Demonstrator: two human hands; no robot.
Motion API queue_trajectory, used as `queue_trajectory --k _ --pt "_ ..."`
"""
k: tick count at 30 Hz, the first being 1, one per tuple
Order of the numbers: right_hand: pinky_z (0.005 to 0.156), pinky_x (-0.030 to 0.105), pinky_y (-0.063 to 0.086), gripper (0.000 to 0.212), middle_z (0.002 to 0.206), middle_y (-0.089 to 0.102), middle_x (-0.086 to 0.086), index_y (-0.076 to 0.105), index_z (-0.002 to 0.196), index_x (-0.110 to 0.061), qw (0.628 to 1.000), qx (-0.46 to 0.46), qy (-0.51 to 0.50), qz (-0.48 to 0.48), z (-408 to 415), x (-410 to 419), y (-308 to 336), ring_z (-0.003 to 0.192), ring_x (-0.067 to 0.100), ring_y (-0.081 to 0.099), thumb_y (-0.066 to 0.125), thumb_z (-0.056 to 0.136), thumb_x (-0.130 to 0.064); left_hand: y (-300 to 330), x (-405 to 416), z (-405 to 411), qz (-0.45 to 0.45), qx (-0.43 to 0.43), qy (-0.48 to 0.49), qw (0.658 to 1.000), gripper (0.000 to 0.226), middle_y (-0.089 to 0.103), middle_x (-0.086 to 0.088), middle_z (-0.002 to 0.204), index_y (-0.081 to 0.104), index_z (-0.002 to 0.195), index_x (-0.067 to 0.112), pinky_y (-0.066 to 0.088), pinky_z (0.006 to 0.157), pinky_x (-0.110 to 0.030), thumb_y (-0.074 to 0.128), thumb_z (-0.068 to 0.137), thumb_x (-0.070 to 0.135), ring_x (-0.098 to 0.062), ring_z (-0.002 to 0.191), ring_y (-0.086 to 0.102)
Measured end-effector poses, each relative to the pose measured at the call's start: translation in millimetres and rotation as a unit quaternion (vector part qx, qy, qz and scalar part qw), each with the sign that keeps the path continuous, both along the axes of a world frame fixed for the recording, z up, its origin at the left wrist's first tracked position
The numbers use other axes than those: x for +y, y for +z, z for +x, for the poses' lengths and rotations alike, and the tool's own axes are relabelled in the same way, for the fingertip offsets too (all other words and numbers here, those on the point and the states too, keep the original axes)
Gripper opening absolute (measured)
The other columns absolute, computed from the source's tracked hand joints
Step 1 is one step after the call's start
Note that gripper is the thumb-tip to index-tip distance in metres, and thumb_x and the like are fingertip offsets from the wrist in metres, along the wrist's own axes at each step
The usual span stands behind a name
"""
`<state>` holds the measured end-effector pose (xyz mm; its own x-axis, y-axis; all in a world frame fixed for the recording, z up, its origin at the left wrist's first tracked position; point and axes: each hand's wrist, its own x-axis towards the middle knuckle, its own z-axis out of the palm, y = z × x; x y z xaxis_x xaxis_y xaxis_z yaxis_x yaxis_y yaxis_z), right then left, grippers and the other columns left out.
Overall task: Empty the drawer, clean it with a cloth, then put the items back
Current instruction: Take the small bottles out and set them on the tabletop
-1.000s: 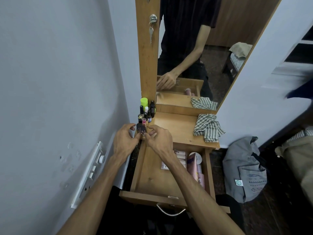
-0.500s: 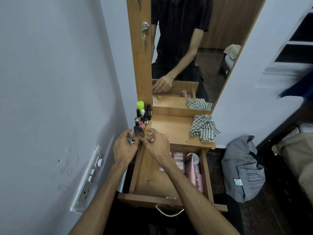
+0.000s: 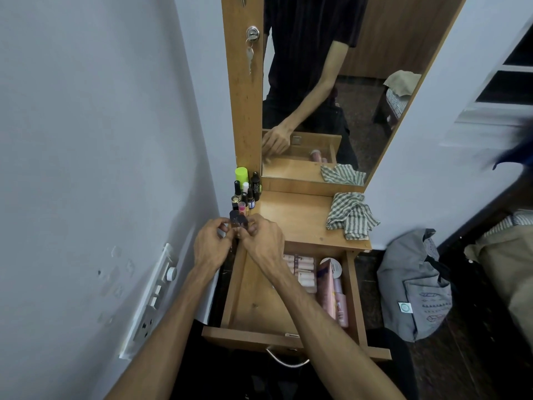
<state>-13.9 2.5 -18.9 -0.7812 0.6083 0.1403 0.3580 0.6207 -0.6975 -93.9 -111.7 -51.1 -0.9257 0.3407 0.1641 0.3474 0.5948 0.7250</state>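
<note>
I see both hands meeting at the left front corner of the dresser top (image 3: 300, 217), just behind the open drawer (image 3: 259, 304). Between them stands a small dark bottle (image 3: 238, 220), upright, its long axis vertical, at the near end of the row of small bottles (image 3: 245, 192) that is packed against the wooden mirror frame (image 3: 245, 105). The left hand (image 3: 212, 246) comes from the left side and the right hand (image 3: 264, 243) from the right, so the bottle lies directly ahead of both, a little above the fingertips in the head view. The fingers of each hand are curled and gathered around the lower part of the bottle — I judge it a pinch from two sides, but where exactly each fingertip touches is too small and blurred to tell. Neither hand is spread. The two hands are about equally near to the bottle; the right one is clearly nearer to what remains in the drawer. That remainder — a stack of pink tubes (image 3: 301, 269), a pink box (image 3: 327, 287) and a round white lid (image 3: 334, 267) — lies along the right side of the drawer, below and to the right of the right wrist, with the long axes of the tubes across the drawer. The left half of the drawer floor shows bare wood. The striped cloth (image 3: 350, 215) rests crumpled on the right of the dresser top, well apart from both hands, so I think emptying is about half done and the next reach goes down and to the right.
</note>
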Motion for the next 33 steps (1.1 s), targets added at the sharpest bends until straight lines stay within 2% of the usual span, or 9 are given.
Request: queue_trajectory --k 4,9,13,21,26,30,33 --pt "0.071 0.032 0.057 0.029 0.082 0.074 -0.005 0.067 0.107 -0.025 1.000 -0.006 -0.020 0.008 -1.8 1.6 -0.2 0.080 0.018 0.069 0.069 0.089 -0.047 -1.7 1.0 -1.3 0.000 -0.009 0.001 1.000 0.027 0.064 0.007 0.094 0.069 0.111 0.019 0.053 0.070 -0.031 0.073 0.089 0.035 -0.012 0.082 0.060" --pt "0.070 0.034 0.057 0.027 0.077 0.072 -0.006 0.064 0.100 -0.028 1.000 -0.016 -0.022 0.011 -4.7 0.4 -0.2 0.078 0.018 0.069 0.069 0.087 -0.051 0.4 2.7 -0.6 -0.003 -0.001 0.001 1.000 0.030 0.064 0.004 0.095 0.069 0.114 0.017 0.052 0.072 -0.032 0.073 0.090 0.034 -0.013 0.083 0.059" --pt "0.068 0.029 0.053 0.030 0.080 0.073 -0.006 0.065 0.106 -0.027 1.000 -0.022 -0.014 0.005 -3.1 3.4 -1.2 0.081 0.017 0.069 0.071 0.086 -0.048 -1.2 2.8 0.8 -0.011 -0.004 0.001 1.000 0.032 0.063 0.004 0.099 0.068 0.115 0.018 0.054 0.075 -0.035 0.073 0.090 0.038 -0.014 0.085 0.058" --pt "0.073 0.031 0.055 0.048 0.090 0.077 -0.005 0.065 0.119 -0.027 1.000 -0.002 -0.010 0.006 8.4 5.8 -1.5 0.090 0.019 0.071 0.073 0.081 -0.057 -1.9 -0.8 9.3 -0.005 -0.005 0.014 1.000 0.029 0.060 0.010 0.099 0.067 0.114 0.022 0.051 0.072 -0.029 0.072 0.089 0.037 -0.009 0.084 0.057" --pt "0.067 0.022 0.043 0.031 0.093 0.078 -0.005 0.073 0.109 -0.027 1.000 0.010 -0.023 -0.006 37.0 7.8 -4.2 0.087 0.014 0.071 0.069 0.084 -0.045 -2.6 -4.5 33.0 0.018 -0.009 0.043 0.999 0.020 0.062 0.010 0.091 0.065 0.103 0.025 0.052 0.067 -0.033 0.074 0.085 0.028 -0.010 0.075 0.059" --pt "0.071 0.027 0.056 0.018 0.082 0.077 -0.007 0.076 0.090 -0.025 0.998 0.002 -0.053 -0.022 63.2 14.8 -11.7 0.077 0.013 0.071 0.065 0.083 -0.038 -5.9 -0.1 61.3 0.018 -0.036 0.020 0.999 0.012 0.064 0.009 0.086 0.066 0.092 0.024 0.049 0.068 -0.030 0.072 0.085 0.019 -0.011 0.077 0.061" --pt "0.072 0.030 0.056 0.014 0.079 0.075 -0.005 0.073 0.083 -0.023 0.996 -0.032 -0.077 -0.042 81.1 26.6 -20.2 0.079 0.019 0.071 0.063 0.080 -0.032 -12.4 9.4 80.1 -0.026 -0.062 -0.034 0.997 0.009 0.066 0.008 0.085 0.068 0.091 0.022 0.046 0.066 -0.025 0.071 0.085 0.017 -0.012 0.080 0.062"
